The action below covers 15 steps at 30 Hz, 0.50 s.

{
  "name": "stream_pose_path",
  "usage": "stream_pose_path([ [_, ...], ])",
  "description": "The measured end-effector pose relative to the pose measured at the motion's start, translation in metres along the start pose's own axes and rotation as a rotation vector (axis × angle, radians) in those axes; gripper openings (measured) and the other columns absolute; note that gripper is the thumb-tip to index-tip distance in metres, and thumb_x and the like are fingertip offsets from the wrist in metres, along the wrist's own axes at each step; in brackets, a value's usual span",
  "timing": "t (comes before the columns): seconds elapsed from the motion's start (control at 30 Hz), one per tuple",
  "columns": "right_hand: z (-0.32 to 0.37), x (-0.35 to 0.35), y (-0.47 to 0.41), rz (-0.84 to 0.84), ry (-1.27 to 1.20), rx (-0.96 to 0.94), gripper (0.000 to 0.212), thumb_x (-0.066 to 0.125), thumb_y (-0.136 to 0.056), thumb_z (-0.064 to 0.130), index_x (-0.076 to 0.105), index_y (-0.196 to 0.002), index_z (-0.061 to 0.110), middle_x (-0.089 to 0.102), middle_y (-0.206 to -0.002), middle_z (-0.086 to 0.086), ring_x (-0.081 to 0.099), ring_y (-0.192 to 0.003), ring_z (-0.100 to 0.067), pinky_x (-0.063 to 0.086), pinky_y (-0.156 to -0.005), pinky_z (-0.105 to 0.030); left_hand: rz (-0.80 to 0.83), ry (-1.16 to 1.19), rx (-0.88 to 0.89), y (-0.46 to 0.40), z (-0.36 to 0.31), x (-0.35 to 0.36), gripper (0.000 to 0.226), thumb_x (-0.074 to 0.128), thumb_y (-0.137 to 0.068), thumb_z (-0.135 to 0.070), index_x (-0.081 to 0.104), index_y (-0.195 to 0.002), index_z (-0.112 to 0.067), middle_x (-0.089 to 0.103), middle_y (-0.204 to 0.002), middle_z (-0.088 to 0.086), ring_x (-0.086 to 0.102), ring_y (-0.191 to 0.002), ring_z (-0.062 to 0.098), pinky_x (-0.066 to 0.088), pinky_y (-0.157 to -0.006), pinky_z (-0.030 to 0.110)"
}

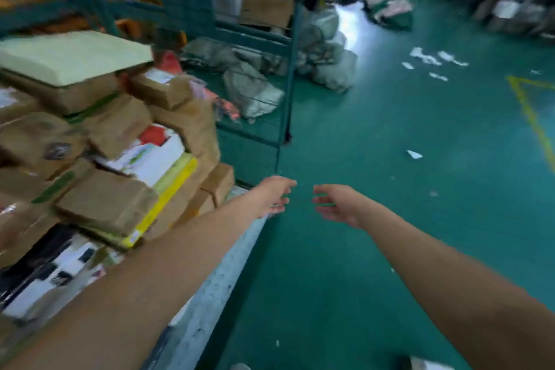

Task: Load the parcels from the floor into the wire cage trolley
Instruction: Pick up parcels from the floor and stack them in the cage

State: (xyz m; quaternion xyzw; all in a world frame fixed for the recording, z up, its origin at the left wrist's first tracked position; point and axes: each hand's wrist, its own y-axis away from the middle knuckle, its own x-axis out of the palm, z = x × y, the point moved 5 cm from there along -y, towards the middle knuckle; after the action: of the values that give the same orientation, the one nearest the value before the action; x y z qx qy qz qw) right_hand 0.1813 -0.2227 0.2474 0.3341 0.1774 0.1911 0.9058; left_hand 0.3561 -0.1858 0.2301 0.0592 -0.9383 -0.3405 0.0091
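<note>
Both arms reach out over the green floor (375,135) at the centre of the frame. The left hand (277,195) and the right hand (336,203) hang near each other, fingers loosely curled, holding nothing. The parcels (120,141), brown paper packs and printed boxes, are piled at the left of the frame, just beside the left forearm. The wire cage trolley (288,75) stands behind them, grey sacks (252,90) within its frame.

Even indoor light; white glare on the floor (348,27) at upper centre; motion blur throughout, edges bowed.
</note>
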Motion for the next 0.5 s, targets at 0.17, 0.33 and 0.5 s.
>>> stream_pose_path([
  [0.17,-0.075,-0.123,0.037,-0.138,-0.15,0.043,0.028,0.059,-0.101,0.037,0.063,-0.123,0.021,0.066,-0.114,-0.004,0.062,-0.097,-0.021,0.054,-0.083,-0.031,0.154,-0.177,0.002,-0.01,-0.009,0.137,0.007,0.06,-0.101,-0.03,0.058,-0.103,-0.024,0.055,-0.102,0.0,0.054,-0.087,0.02,0.045,-0.082,0.035],
  [0.33,-0.177,-0.244,0.089,-0.249,-0.276,0.085,0.034,0.057,-0.102,0.037,0.06,-0.13,0.018,0.066,-0.126,-0.007,0.065,-0.111,-0.024,0.052,-0.098,-0.037,0.268,-0.341,-0.003,0.012,0.007,0.297,0.009,0.058,-0.102,-0.028,0.057,-0.109,-0.021,0.055,-0.1,0.0,0.054,-0.087,0.019,0.046,-0.082,0.035],
  [0.5,-0.28,-0.343,0.129,-0.321,-0.278,0.152,0.041,0.059,-0.101,0.041,0.056,-0.134,0.017,0.066,-0.125,-0.005,0.065,-0.112,-0.023,0.052,-0.099,-0.038,0.342,-0.486,-0.028,0.027,0.05,0.432,0.019,0.058,-0.101,-0.031,0.058,-0.118,-0.021,0.057,-0.112,0.0,0.058,-0.094,0.019,0.05,-0.09,0.037],
])
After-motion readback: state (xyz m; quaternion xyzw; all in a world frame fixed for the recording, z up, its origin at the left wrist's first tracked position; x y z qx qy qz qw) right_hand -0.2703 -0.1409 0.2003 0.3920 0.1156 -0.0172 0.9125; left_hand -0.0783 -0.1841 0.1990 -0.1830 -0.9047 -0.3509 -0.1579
